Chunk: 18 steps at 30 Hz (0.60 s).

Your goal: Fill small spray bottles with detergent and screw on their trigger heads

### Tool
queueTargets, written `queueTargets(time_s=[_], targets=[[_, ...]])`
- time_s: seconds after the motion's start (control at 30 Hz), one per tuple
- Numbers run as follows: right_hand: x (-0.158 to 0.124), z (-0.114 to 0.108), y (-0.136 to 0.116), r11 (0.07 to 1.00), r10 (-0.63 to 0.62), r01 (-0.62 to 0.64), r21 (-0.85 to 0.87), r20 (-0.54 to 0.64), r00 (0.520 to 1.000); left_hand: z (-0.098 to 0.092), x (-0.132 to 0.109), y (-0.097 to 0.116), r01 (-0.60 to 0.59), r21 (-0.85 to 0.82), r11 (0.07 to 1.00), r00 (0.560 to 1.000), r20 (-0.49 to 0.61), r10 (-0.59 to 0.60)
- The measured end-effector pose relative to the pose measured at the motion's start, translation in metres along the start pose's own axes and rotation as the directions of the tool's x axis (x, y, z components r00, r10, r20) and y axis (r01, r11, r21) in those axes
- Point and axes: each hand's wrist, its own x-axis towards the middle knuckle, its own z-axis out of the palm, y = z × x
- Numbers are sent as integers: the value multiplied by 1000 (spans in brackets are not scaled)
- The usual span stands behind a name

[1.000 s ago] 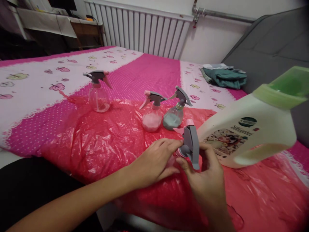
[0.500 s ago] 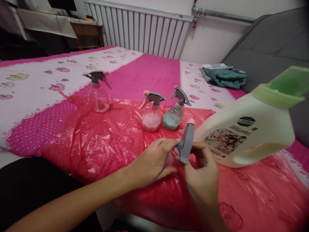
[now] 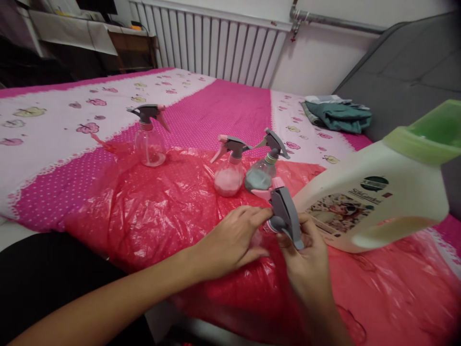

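Observation:
Between my hands is a spray bottle with a grey and pink trigger head (image 3: 286, 214); its body is mostly hidden behind my fingers. My left hand (image 3: 236, 240) is closed round the bottle just below the head. From the right, my right hand (image 3: 306, 259) has its fingers on the grey trigger head. Just beyond stand a spray bottle with pink contents (image 3: 229, 179) and one with grey-green contents (image 3: 260, 174). Farther left a clear spray bottle (image 3: 150, 146) stands upright, with little or nothing visible inside. Close on the right is a large white jug (image 3: 360, 206) with a green cap.
Red plastic sheeting (image 3: 144, 206) lies under the bottles on a pink and white bedspread (image 3: 230, 108). Folded cloths (image 3: 336, 114) rest near the grey headboard (image 3: 406, 67). A radiator (image 3: 212, 41) runs along the wall, with a desk (image 3: 75, 36) at far left.
The trigger head between my hands has turned, so its pink trigger now shows on the left. My right fingers have shifted with it; my left hand stays about the same.

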Motion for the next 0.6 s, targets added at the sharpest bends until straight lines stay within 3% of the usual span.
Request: queueTargets(time_s=[0.43,0.6], targets=[[-1,1,8,998,35,-33,47,-46,998,1,2,4,42,52,998,998,48,-44],[-6,3,12,999,21,-22,-30,-24,999,2,1,4,52,29,998,998,30,-53]])
